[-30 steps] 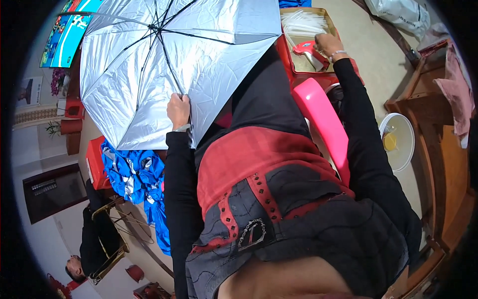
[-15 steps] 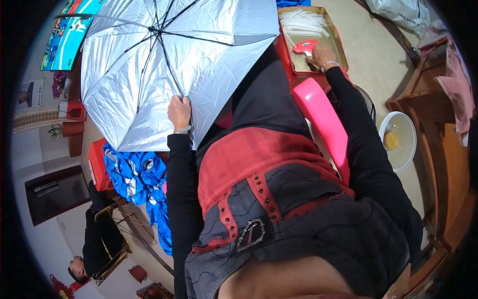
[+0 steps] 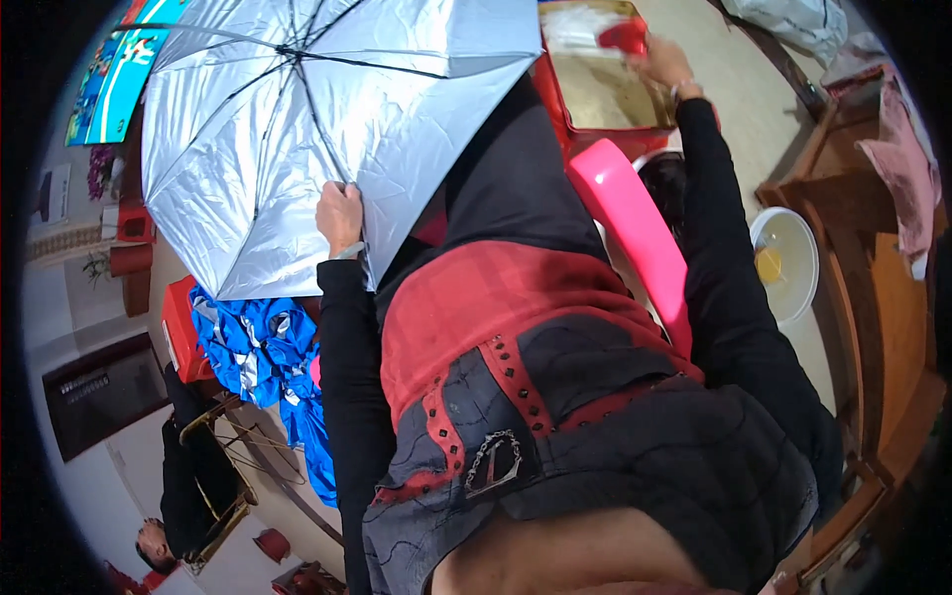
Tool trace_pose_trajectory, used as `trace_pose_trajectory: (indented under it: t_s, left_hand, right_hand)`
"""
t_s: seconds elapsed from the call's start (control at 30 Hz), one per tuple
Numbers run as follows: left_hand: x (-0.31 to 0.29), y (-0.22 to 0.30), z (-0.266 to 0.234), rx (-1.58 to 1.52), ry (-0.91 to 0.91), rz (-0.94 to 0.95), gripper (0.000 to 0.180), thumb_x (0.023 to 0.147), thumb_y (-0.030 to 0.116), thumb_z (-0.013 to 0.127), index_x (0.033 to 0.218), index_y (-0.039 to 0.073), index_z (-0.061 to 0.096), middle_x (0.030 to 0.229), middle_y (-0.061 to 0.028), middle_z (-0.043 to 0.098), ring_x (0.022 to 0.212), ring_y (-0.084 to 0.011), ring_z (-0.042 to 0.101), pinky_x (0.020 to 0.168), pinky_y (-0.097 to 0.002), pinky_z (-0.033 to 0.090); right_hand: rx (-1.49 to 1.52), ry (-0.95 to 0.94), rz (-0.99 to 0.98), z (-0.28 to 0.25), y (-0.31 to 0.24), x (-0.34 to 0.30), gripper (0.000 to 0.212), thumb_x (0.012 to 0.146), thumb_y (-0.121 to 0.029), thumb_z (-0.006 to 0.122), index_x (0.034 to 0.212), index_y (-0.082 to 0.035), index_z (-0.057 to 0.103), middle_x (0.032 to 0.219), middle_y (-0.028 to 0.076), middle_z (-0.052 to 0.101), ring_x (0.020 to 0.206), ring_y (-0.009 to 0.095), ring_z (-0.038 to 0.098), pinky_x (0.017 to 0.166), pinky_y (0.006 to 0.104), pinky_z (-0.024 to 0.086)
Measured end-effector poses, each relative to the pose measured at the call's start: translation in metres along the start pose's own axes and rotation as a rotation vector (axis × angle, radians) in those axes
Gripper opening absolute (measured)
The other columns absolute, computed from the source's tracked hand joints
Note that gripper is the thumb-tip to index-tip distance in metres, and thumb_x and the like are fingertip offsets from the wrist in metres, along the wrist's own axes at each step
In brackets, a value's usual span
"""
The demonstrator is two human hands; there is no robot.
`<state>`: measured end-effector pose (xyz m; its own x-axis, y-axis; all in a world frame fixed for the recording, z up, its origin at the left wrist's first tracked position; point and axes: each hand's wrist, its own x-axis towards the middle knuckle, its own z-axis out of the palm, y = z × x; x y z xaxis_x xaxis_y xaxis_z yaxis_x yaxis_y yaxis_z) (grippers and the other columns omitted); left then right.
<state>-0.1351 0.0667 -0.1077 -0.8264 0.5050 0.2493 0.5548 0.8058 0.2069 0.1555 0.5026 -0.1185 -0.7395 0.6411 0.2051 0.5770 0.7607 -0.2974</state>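
An opened umbrella [image 3: 248, 178], silver inside with thin black ribs, spreads across my lap and to the left. My left hand [image 3: 339, 213] is closed on its near edge, at the end of a rib. At the upper right my right hand [image 3: 662, 61] is over a red box [image 3: 620, 109] with a tan inside. In it is a red hand tool [image 3: 623, 38], smeared by motion, whose kind I cannot make out. White plastic sticks [image 3: 575, 28] lie in the far part of the box, partly blurred.
Beside my right forearm stand a long pink plastic piece [image 3: 635, 233] and a white bucket [image 3: 788, 268] with something yellow inside. Wooden furniture [image 3: 883, 297] lines the right. Blue and silver cloth [image 3: 258, 347] is heaped at left, near a seated person [image 3: 193, 486] and a lit screen [image 3: 117, 84].
My right hand has lifted the red tool off the box's inside and moved it farther away, toward the box's far right. The left hand keeps its grip. The whole view has shifted slightly.
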Motion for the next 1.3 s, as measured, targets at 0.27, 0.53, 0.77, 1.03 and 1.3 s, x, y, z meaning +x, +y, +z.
trace_pose_trajectory:
  t_s: [0.27,0.53,0.77,1.03,1.3]
  left_hand:
    - [0.001,-0.014,0.000,0.017,0.015,0.031,0.024,0.075,0.025,0.054,0.075,0.001,0.056,0.074,-0.0195,0.060,0.073,-0.0384,0.057,0.067,-0.0443,0.043]
    - [0.003,0.000,0.011,0.033,0.018,0.113,0.027,0.073,0.022,0.055,0.080,-0.003,0.055,0.076,-0.0226,0.060,0.074,-0.0381,0.058,0.067,-0.0443,0.044]
    - [0.004,-0.039,0.023,0.123,-0.106,0.080,0.033,0.075,0.028,0.055,0.090,-0.001,0.060,0.081,-0.0193,0.062,0.072,-0.0346,0.060,0.061,-0.0410,0.045]
    - [0.004,-0.051,0.038,-0.213,0.022,0.318,0.039,0.067,0.028,0.064,0.094,0.004,0.054,0.090,-0.0178,0.057,0.085,-0.0348,0.055,0.068,-0.0410,0.044]
    - [-0.005,-0.018,0.021,-0.138,0.003,0.272,0.036,0.065,0.029,0.064,0.089,0.003,0.054,0.082,-0.0180,0.059,0.077,-0.0386,0.056,0.063,-0.0439,0.042]
  right_hand:
    - [1.200,0.681,-0.275,-0.137,-0.171,-0.025,0.021,0.078,-0.024,0.059,0.085,-0.004,0.058,0.067,0.004,0.054,0.059,0.012,0.051,0.054,0.0262,0.041]
    - [1.498,0.192,0.092,-0.033,-0.400,0.061,0.025,0.062,-0.029,0.063,0.067,-0.005,0.058,0.065,0.011,0.059,0.059,0.022,0.058,0.054,0.0341,0.046]
    - [1.984,-0.643,0.191,0.032,-0.400,-0.023,0.023,0.065,-0.018,0.067,0.071,0.002,0.057,0.067,0.007,0.058,0.061,0.017,0.056,0.055,0.0320,0.047]
    - [2.242,-1.199,0.401,0.103,-0.382,-0.022,0.013,0.070,-0.005,0.063,0.078,0.001,0.055,0.072,0.011,0.060,0.064,0.019,0.060,0.058,0.0348,0.050]
    - [2.121,-1.200,0.296,0.114,-0.372,-0.017,0.014,0.068,-0.005,0.063,0.078,0.001,0.056,0.072,0.010,0.060,0.064,0.019,0.060,0.057,0.0332,0.050]
